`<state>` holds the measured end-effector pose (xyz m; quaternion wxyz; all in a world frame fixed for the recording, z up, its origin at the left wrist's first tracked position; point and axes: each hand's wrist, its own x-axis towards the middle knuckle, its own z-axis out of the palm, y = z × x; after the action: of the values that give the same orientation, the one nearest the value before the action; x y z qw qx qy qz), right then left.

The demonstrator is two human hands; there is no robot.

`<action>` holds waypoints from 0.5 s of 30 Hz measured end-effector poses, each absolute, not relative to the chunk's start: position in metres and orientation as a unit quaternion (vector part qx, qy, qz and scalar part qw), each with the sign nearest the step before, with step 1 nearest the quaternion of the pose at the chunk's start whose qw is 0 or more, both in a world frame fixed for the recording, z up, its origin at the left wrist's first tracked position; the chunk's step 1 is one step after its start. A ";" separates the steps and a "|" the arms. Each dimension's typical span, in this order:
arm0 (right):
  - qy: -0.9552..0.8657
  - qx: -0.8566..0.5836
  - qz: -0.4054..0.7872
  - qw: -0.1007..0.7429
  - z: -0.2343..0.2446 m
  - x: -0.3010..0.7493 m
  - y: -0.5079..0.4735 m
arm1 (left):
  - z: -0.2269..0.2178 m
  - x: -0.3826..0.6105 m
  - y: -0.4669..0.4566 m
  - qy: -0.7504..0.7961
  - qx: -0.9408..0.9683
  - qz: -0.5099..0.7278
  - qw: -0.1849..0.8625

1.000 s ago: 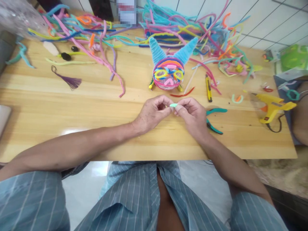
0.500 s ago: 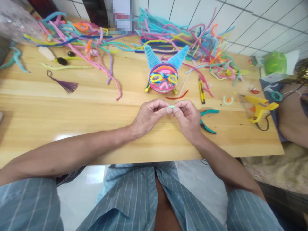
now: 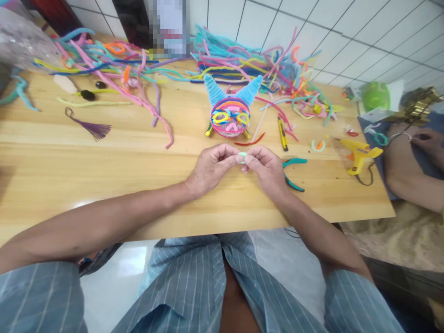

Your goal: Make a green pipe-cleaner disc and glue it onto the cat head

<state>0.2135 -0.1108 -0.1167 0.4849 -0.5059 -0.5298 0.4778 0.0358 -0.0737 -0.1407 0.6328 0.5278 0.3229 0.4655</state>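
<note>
Between the fingertips of both hands is a small light-green piece of pipe cleaner (image 3: 243, 154), mostly hidden by the thumbs. My left hand (image 3: 212, 167) pinches its left end, and my right hand (image 3: 265, 167) pinches the right end. Just beyond them stands a mask-like animal head (image 3: 230, 115) made of coloured pipe cleaners, with pointed blue ears and yellow eye rings. A red pipe cleaner (image 3: 250, 141) lies in front of it. Teal-handled pliers (image 3: 295, 175) rest beside my right hand, their jaws hidden by it.
A yellow utility knife (image 3: 282, 134) and a yellow glue gun (image 3: 359, 153) lie to the right. Heaps of pipe cleaners (image 3: 225, 53) line the tiled wall. A purple tassel (image 3: 90, 127) lies left. Another person's arm (image 3: 409, 166) is at the right edge.
The view has shifted slightly, so the table things appear a little further left. Both hands keep their pinch on the green piece, which looks slightly turned.
</note>
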 end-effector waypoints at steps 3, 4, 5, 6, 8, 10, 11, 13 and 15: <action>-0.533 -0.528 0.468 0.468 -0.109 0.223 -0.114 | -0.138 0.036 -0.073 0.331 0.518 0.444 0.652; -0.531 -0.542 0.452 0.469 -0.106 0.229 -0.116 | -0.137 0.036 -0.073 0.338 0.513 0.437 0.657; -0.527 -0.559 0.428 0.476 -0.103 0.237 -0.120 | -0.137 0.036 -0.073 0.344 0.510 0.431 0.661; -0.522 -0.575 0.400 0.487 -0.101 0.247 -0.125 | -0.136 0.036 -0.073 0.348 0.508 0.426 0.663; -0.500 -0.601 0.333 0.528 -0.099 0.276 -0.136 | -0.137 0.037 -0.072 0.351 0.507 0.423 0.664; -0.454 -0.629 0.242 0.583 -0.101 0.314 -0.148 | -0.139 0.037 -0.071 0.350 0.506 0.425 0.664; -0.423 -0.655 0.197 0.594 -0.104 0.335 -0.154 | -0.140 0.037 -0.071 0.351 0.505 0.424 0.665; -0.346 -0.739 0.066 0.574 -0.108 0.377 -0.166 | -0.140 0.037 -0.072 0.355 0.505 0.417 0.667; -0.277 -0.801 -0.062 0.527 -0.112 0.416 -0.176 | -0.139 0.035 -0.073 0.361 0.512 0.404 0.666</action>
<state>0.4164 -0.1761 -0.1124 0.5265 -0.8013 -0.2772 -0.0622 0.0354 -0.0733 -0.1389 0.6662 0.5124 0.3607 0.4044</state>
